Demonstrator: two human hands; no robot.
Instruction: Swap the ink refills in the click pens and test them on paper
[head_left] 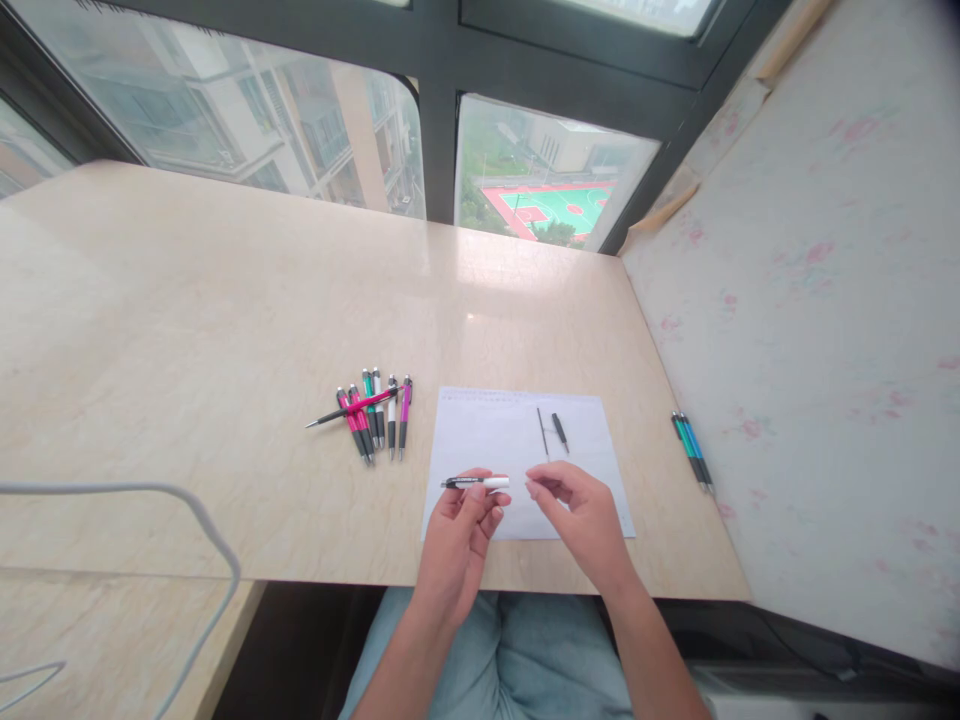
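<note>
My left hand [463, 520] is closed on a white pen barrel [480, 483] with a black clip end, held level over a sheet of paper [495, 425]. A little to its right, my right hand [576, 510] has thumb and fingertips pinched together; anything between them is too small to make out. The barrel's right end points toward those fingertips, with a gap between. Beyond my right hand, a thin dark ink refill [542, 430] and a black pen grip section [560, 433] lie apart on the paper.
Left of the paper lies a group of several pens [375, 415], one pink pen [349, 408] resting across the others. Two pens, green and blue [691, 450], lie by the wall at right. A grey cable [202, 520] loops at left. A window frame [442, 150] borders the back.
</note>
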